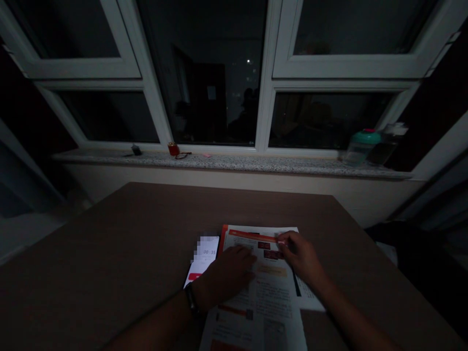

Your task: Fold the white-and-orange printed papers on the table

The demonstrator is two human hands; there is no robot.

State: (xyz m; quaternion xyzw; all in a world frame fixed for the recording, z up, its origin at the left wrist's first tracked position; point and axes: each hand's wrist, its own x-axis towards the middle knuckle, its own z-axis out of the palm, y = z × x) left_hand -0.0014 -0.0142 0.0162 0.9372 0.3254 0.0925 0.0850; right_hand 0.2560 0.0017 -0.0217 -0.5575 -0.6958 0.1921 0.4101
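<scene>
A printed page (272, 297) with orange bands, text and pictures lies on the brown table in front of me. My left hand (231, 273) rests flat on its left half, fingers stretched towards the right. At the upper right edge of the page, my right hand (300, 254) pinches the paper between thumb and fingers. Beneath it, another white sheet (311, 298) shows at the top and right; whether they belong to one booklet I cannot tell. Beside my left hand lies a lit phone (203, 257), partly hidden by my forearm, with a timer on its screen.
The table (153, 229) reaches towards a speckled windowsill (234, 163). On the sill stand a teal-lidded bottle (360, 146), a clear bottle (388, 144), a small red jar (173, 149) and a small dark bottle (136, 150). Dark windows rise behind.
</scene>
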